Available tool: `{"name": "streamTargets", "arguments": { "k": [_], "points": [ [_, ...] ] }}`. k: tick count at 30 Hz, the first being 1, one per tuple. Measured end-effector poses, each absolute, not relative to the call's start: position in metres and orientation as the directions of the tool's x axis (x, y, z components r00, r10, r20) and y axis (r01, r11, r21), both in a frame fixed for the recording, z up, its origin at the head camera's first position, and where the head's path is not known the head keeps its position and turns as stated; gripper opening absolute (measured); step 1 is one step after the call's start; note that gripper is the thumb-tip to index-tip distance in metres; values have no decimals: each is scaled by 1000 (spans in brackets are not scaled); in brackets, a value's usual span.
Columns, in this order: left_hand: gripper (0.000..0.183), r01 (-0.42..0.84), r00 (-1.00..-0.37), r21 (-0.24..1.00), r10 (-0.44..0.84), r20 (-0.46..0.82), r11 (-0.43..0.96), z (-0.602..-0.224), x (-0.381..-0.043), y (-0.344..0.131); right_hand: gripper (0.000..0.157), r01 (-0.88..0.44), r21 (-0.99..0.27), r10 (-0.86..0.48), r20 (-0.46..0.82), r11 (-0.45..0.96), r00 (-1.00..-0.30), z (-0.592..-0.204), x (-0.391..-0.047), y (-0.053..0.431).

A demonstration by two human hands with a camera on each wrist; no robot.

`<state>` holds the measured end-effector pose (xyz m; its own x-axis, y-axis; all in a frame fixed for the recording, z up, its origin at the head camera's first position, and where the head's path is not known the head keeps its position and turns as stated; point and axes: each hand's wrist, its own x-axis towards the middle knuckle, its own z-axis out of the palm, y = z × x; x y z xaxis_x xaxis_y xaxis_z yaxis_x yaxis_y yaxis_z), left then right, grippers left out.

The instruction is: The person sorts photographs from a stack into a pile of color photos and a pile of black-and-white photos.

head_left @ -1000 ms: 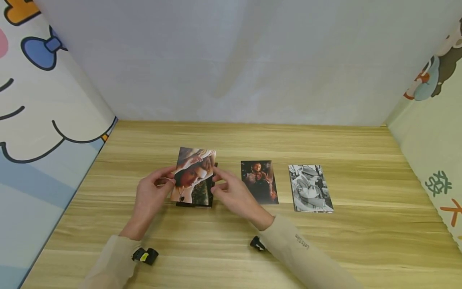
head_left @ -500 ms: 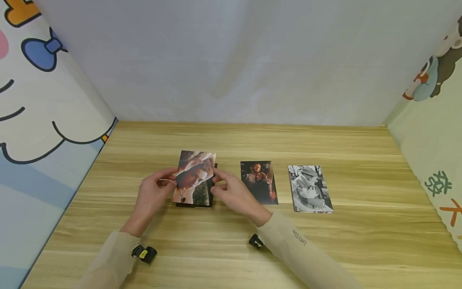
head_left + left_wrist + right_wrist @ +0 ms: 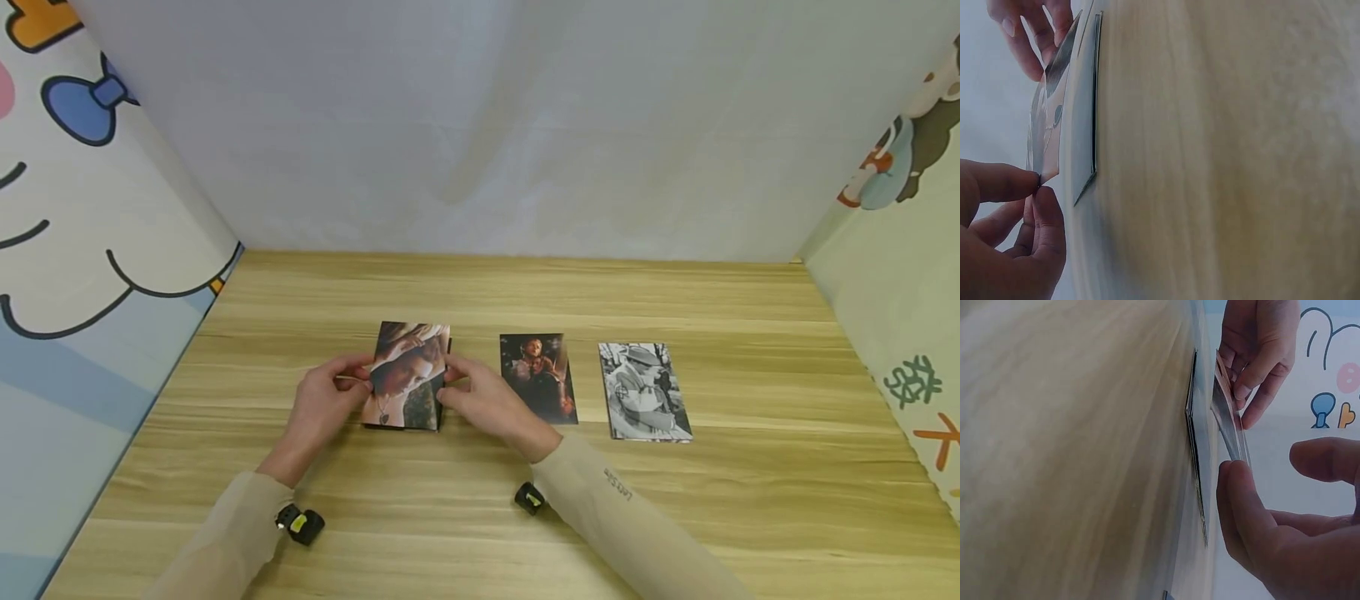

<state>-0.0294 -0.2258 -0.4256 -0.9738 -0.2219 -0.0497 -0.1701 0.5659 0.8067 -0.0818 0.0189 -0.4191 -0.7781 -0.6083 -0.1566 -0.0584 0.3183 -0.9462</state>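
Observation:
A colour photo card (image 3: pixel 408 379) with a reclining person on it hangs just over a dark-edged stack of cards (image 3: pixel 1094 94) on the wooden table. My left hand (image 3: pixel 330 402) pinches its left edge between thumb and fingertips. At the opposite edge my right hand (image 3: pixel 491 404) touches the card with its fingertips, while its thumb (image 3: pixel 1322 459) stands apart from them in the right wrist view. The photo card (image 3: pixel 1230 419) bows slightly and shows a gap above the stack. In the head view it covers most of that stack.
Right of the hands lies a dark photo card (image 3: pixel 538 379) showing a figure, partly behind my right wrist. A black-and-white photo stack (image 3: pixel 647 392) lies further right. A pale wall (image 3: pixel 487 125) stands behind the table (image 3: pixel 750 500), with cartoon-printed panels (image 3: pixel 112 217) at the sides.
Both hands have brought the photo card down and slightly nearer my body, so that it covers more of the stack under it. The other cards have stayed in place.

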Motion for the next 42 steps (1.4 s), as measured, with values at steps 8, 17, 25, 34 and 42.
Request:
{"name": "streamTargets", "arguments": {
  "k": [8, 17, 25, 34, 42],
  "points": [
    [39, -172, -975, 806, -217, -55, 566, -430, -34, -226, 66, -50, -939, -595, -174, 341, -785, -420, -88, 16],
    [38, -194, -975, 793, -200, -93, 577, -435, -38, -228, 66, -55, -924, -591, -196, 379, -783, -422, -92, 14],
    [38, -202, -976, 785, -189, -109, 586, -437, -40, -228, 65, -31, -921, -590, -223, 389, -776, -424, -93, 13],
    [40, -219, -972, 775, -202, -120, 593, -436, -37, -228, 58, -37, -917, -596, -226, 396, -770, -423, -94, 17],
    [44, -173, -975, 797, -214, -57, 579, -426, -28, -220, 63, -45, -917, -569, -206, 395, -796, -415, -86, 34]
  ]
}}
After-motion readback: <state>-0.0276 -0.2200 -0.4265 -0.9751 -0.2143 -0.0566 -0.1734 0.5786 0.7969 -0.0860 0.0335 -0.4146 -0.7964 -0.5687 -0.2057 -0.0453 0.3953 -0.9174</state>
